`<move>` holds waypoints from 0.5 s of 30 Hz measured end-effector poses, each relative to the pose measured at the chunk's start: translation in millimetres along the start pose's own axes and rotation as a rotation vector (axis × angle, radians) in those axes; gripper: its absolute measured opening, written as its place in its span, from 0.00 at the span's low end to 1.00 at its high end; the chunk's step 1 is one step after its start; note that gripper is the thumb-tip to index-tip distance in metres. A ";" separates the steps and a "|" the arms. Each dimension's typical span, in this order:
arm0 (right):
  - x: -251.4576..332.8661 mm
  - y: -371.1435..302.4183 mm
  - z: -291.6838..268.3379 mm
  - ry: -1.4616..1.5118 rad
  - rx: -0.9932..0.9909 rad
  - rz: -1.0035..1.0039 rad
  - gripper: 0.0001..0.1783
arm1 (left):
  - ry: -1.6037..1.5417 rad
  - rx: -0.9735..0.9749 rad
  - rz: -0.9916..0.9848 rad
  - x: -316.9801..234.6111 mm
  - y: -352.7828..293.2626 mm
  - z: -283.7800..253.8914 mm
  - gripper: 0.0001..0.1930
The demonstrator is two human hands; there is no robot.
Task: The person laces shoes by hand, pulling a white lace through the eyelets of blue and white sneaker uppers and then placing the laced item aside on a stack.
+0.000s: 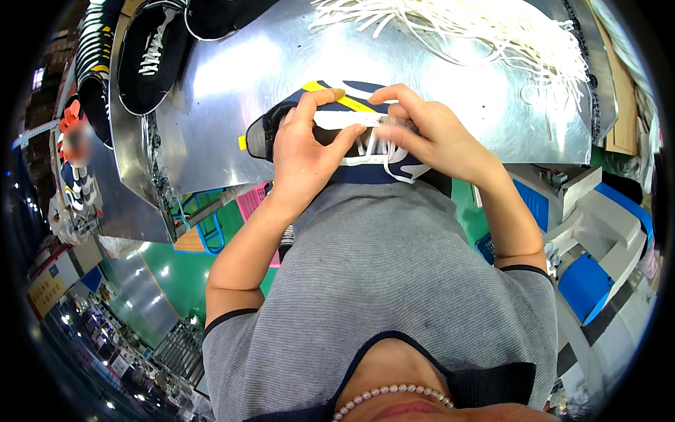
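A navy shoe upper with yellow and white stripes lies across the metal table's near edge, close against my body. My left hand grips its side, thumb along the white eyelet strip and fingers curled over the far side. At the eyelets, my right hand pinches with bent fingers at a white shoelace. Motion smears the right thumb and fingertips, so the exact grip is partly hidden. Lace strands cross the shoe's opening, and a loose length hangs over its near side.
A large heap of white shoelaces covers the table's far right. Black shoe uppers with white lacing sit at the far left, beside a row of stacked ones. A raised rim edges the metal table. Blue-and-grey equipment stands right.
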State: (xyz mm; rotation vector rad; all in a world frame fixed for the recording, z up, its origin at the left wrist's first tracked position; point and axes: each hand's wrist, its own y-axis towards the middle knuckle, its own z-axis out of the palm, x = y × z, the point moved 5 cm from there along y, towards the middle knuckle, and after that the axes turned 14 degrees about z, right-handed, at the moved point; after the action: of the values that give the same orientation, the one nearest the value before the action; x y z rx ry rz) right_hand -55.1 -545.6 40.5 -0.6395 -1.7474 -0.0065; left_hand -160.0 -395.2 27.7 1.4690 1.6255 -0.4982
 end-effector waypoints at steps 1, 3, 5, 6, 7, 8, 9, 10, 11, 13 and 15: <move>-3.0 -0.6 -0.9 -0.008 -0.094 0.020 0.21 | -0.024 0.003 -0.041 0.2 -0.2 -0.1 0.23; 2.5 -4.9 -1.3 -0.085 -0.221 0.064 0.08 | -0.026 -0.004 -0.077 -0.7 0.3 -0.8 0.23; 3.7 -5.6 -0.4 -0.136 -0.259 0.019 0.09 | -0.011 0.000 -0.085 -3.4 0.2 -1.5 0.23; 5.3 -6.6 -0.6 -0.188 -0.295 -0.026 0.10 | 0.005 0.002 -0.094 -4.4 0.3 -1.7 0.22; 4.4 -5.8 -0.9 -0.186 -0.300 -0.024 0.10 | 0.004 0.007 -0.090 -5.3 0.6 -1.3 0.22; 3.6 -4.1 -0.7 -0.233 -0.299 -0.019 0.11 | 0.018 0.001 -0.087 -6.1 0.9 -1.4 0.23; 2.7 -2.9 0.3 -0.280 -0.296 -0.012 0.11 | 0.030 -0.005 -0.087 -6.4 0.3 -1.0 0.23; 3.2 -2.2 1.0 -0.279 -0.298 -0.008 0.11 | 0.028 -0.001 -0.086 -7.3 -0.5 0.1 0.23; 7.1 -1.7 2.6 -0.365 -0.321 -0.051 0.10 | 0.105 -0.004 -0.050 -10.3 -0.8 -0.1 0.23; 11.6 1.3 8.0 -0.445 -0.346 -0.092 0.08 | 0.185 0.000 -0.014 -13.5 -1.3 1.0 0.24; 13.9 9.5 17.0 -0.579 -0.377 -0.154 0.12 | 0.208 -0.064 0.104 -18.7 -0.8 2.3 0.24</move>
State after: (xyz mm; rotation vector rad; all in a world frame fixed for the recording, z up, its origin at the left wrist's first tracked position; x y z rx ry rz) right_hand -68.2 -526.2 45.1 -0.8314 -2.3830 -0.2887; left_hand -161.2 -408.2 41.2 1.5907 1.6976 -0.2390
